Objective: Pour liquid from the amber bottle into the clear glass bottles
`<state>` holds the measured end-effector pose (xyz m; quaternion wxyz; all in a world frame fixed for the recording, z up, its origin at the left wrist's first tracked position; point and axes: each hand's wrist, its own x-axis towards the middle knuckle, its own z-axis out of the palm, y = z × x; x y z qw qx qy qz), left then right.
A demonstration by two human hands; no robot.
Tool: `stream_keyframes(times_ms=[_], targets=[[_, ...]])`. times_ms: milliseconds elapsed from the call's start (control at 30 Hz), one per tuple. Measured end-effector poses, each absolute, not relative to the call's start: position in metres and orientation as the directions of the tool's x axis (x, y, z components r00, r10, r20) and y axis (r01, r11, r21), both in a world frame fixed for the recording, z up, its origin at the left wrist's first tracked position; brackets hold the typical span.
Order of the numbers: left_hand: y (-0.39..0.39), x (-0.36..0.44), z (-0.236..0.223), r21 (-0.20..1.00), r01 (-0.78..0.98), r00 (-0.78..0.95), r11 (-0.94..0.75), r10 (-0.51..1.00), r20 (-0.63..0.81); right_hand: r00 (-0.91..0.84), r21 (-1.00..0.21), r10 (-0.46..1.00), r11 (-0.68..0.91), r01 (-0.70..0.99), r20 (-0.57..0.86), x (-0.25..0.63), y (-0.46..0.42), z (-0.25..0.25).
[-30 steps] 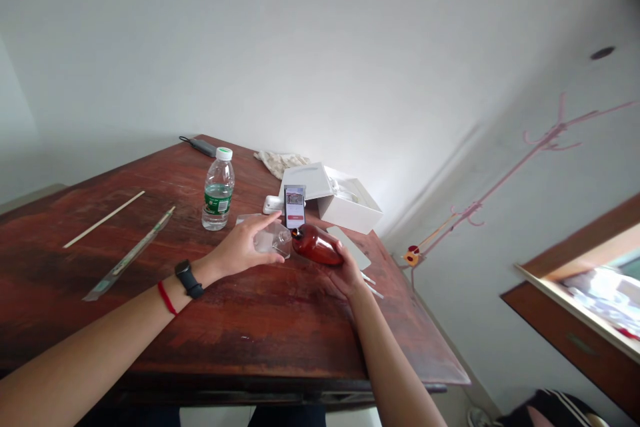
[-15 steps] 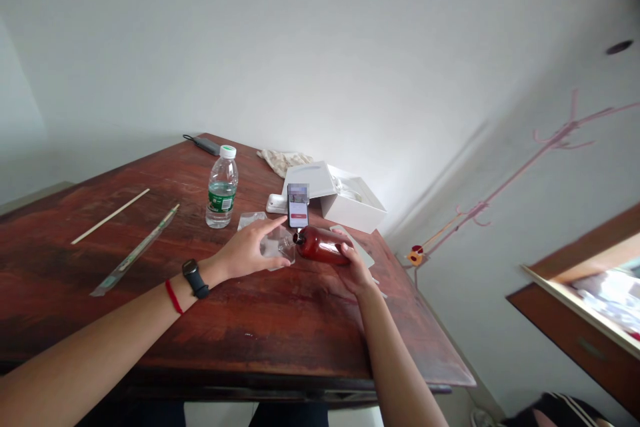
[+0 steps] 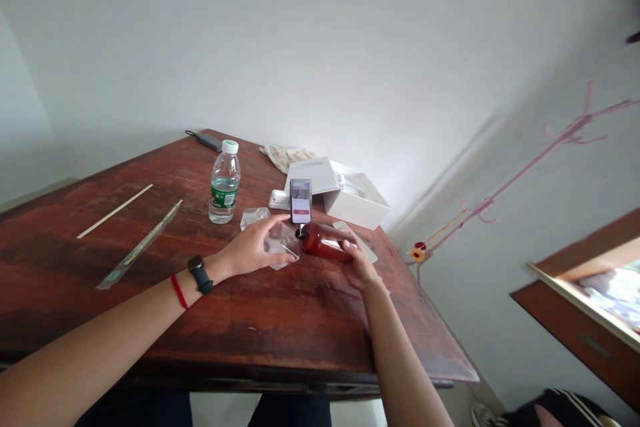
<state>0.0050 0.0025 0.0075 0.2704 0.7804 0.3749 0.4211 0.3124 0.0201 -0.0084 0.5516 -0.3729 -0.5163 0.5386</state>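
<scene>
My left hand (image 3: 249,251) rests over a clear faceted plastic piece (image 3: 281,245), with the fingers gripping it from above. My right hand (image 3: 360,265) holds an amber glass bottle (image 3: 325,242) on its side. The bottle's dark neck points left and nearly touches the clear piece. Just behind them, a phone (image 3: 301,205) stands upright with its lit screen facing me. A crumpled clear plastic wrap (image 3: 254,217) lies beside my left fingers.
The dark red wooden table (image 3: 210,320) also holds a water bottle (image 3: 224,183), an open white box (image 3: 357,195), a white cloth (image 3: 287,157), a wooden stick (image 3: 115,211), a sleeved chopstick (image 3: 140,245) and a black cable (image 3: 205,141). A white card (image 3: 364,247) lies under my right hand.
Both hands have drawn closer together, bringing the clear piece up to the bottle's neck. The bottle now lies more level. The whole view has drifted slightly.
</scene>
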Motion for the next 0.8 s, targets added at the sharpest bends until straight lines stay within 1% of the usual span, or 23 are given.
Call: stream_keyframes(times_ms=[300,800], targets=[[0.0034,0.0061,0.0045,0.763,0.343,0.354,-0.548,0.828,0.435,-0.031,-0.963,0.977,0.2,-0.181,0.209,0.3132,0.0202,-0.0087],[0.0001,0.0089,0.0047,0.786,0.339,0.37,-0.517,0.841,0.395,0.041,-0.945,0.978,0.206,-0.254,0.202,0.3093,0.0233,-0.0112]])
